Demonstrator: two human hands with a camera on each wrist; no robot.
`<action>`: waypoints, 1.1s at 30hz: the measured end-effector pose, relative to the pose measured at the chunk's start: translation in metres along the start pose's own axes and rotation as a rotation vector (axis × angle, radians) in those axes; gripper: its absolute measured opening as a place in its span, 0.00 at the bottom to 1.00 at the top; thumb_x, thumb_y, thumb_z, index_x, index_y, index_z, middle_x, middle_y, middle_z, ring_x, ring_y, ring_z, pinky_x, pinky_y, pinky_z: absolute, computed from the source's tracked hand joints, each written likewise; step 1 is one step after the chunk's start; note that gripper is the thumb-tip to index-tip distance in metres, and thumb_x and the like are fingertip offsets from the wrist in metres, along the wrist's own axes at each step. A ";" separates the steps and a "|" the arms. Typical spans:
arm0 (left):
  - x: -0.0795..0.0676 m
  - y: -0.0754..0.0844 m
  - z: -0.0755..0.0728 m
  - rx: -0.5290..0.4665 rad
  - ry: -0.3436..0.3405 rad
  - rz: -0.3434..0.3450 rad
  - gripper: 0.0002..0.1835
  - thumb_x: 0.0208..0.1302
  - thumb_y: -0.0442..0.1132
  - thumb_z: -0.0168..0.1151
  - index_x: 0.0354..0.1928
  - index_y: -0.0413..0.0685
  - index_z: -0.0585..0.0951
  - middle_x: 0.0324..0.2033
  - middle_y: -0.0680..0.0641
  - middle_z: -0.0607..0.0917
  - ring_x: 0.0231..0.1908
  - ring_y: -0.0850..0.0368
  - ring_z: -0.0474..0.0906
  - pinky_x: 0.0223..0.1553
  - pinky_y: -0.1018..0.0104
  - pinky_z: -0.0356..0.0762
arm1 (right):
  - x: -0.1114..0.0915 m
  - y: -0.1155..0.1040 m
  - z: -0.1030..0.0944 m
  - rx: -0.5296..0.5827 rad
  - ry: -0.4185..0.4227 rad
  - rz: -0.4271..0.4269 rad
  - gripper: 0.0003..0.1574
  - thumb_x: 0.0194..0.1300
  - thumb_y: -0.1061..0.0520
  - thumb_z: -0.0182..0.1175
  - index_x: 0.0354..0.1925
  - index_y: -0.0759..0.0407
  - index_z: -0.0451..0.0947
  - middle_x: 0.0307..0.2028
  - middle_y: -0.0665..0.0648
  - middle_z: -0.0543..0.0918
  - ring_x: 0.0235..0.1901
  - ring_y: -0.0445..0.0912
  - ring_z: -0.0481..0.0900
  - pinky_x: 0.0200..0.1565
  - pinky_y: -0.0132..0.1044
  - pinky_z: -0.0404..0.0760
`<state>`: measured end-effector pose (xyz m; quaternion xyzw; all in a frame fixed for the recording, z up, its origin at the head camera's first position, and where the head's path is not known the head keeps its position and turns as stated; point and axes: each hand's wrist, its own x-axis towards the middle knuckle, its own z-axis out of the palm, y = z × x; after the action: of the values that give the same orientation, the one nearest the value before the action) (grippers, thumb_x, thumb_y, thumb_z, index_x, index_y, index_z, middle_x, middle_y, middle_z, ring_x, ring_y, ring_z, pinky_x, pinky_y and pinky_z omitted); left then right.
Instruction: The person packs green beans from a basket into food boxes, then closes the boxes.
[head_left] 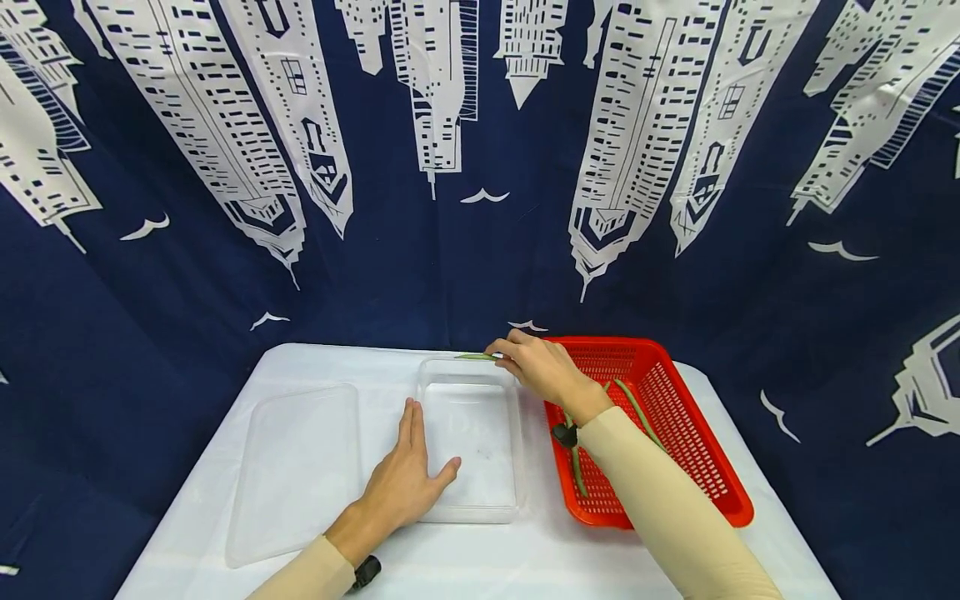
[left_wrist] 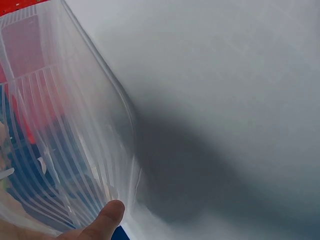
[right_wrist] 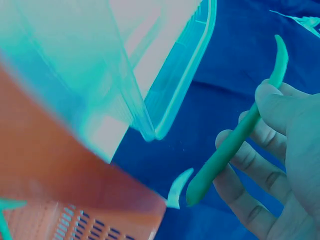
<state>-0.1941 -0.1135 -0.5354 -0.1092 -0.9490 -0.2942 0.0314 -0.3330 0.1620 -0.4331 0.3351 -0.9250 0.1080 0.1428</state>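
My right hand pinches a green bean between thumb and fingers, above the far end of a clear plastic container. In the head view the bean points left over the container's far rim. The left hand rests at the container's left side with its fingers straight and the thumb spread over the inside. In the left wrist view a fingertip shows by the ribbed clear wall. A few more green beans lie in a red basket, partly hidden under the right forearm.
A flat clear lid lies on the white table left of the container. The red basket stands at the right, with the right sleeve reaching across it. Behind the table hangs a dark blue cloth with white buildings.
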 end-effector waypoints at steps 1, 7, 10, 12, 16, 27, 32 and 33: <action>0.000 0.000 0.000 0.000 -0.005 -0.002 0.64 0.82 0.65 0.68 0.94 0.29 0.45 0.95 0.29 0.46 0.60 0.31 0.93 0.46 0.47 0.94 | 0.002 -0.001 0.003 0.002 -0.012 0.000 0.16 0.85 0.52 0.72 0.65 0.40 0.91 0.47 0.51 0.90 0.34 0.44 0.86 0.32 0.38 0.85; 0.001 0.000 0.005 -0.004 -0.029 -0.022 0.64 0.82 0.66 0.68 0.94 0.31 0.44 0.95 0.30 0.45 0.58 0.33 0.94 0.47 0.46 0.94 | 0.012 -0.005 0.019 0.029 -0.047 -0.025 0.14 0.82 0.53 0.75 0.61 0.42 0.92 0.45 0.52 0.90 0.35 0.44 0.89 0.33 0.37 0.87; 0.001 0.000 0.007 -0.008 -0.034 -0.027 0.64 0.82 0.65 0.69 0.94 0.31 0.43 0.96 0.31 0.45 0.59 0.32 0.93 0.48 0.45 0.94 | 0.018 -0.006 0.025 0.056 -0.070 -0.030 0.14 0.82 0.53 0.75 0.61 0.41 0.93 0.46 0.51 0.91 0.38 0.44 0.91 0.36 0.38 0.89; 0.002 0.000 0.007 -0.009 -0.038 -0.022 0.65 0.82 0.65 0.69 0.94 0.31 0.43 0.96 0.31 0.44 0.57 0.33 0.94 0.48 0.45 0.94 | 0.022 -0.007 0.028 0.071 -0.088 -0.021 0.15 0.81 0.52 0.76 0.61 0.41 0.93 0.46 0.51 0.91 0.39 0.44 0.92 0.37 0.38 0.90; 0.002 0.001 0.007 -0.006 -0.042 -0.014 0.64 0.82 0.64 0.69 0.94 0.31 0.43 0.96 0.31 0.44 0.56 0.35 0.94 0.46 0.46 0.94 | 0.029 -0.009 0.034 0.078 -0.121 -0.007 0.15 0.81 0.52 0.77 0.61 0.39 0.94 0.46 0.50 0.92 0.40 0.44 0.91 0.37 0.39 0.90; 0.003 -0.003 0.000 0.019 -0.028 -0.010 0.64 0.83 0.64 0.68 0.94 0.30 0.43 0.95 0.30 0.44 0.55 0.36 0.94 0.45 0.48 0.94 | 0.051 -0.023 0.054 0.116 -0.185 0.023 0.13 0.81 0.54 0.76 0.59 0.40 0.96 0.44 0.51 0.91 0.40 0.43 0.88 0.42 0.44 0.92; 0.003 -0.006 0.001 0.012 -0.021 -0.016 0.64 0.82 0.63 0.69 0.94 0.30 0.43 0.95 0.30 0.44 0.55 0.37 0.94 0.46 0.47 0.94 | 0.057 -0.024 0.063 0.097 -0.207 0.049 0.14 0.81 0.54 0.76 0.59 0.37 0.96 0.45 0.52 0.91 0.40 0.43 0.86 0.43 0.45 0.91; 0.002 -0.006 0.001 0.010 -0.021 -0.019 0.64 0.82 0.63 0.69 0.94 0.30 0.43 0.95 0.29 0.45 0.55 0.37 0.94 0.46 0.47 0.94 | 0.057 -0.024 0.064 0.094 -0.207 0.050 0.14 0.81 0.54 0.76 0.59 0.37 0.96 0.45 0.52 0.91 0.40 0.43 0.86 0.43 0.46 0.92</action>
<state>-0.1976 -0.1173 -0.5387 -0.1033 -0.9517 -0.2884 0.0194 -0.3722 0.0914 -0.4716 0.3278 -0.9367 0.1195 0.0281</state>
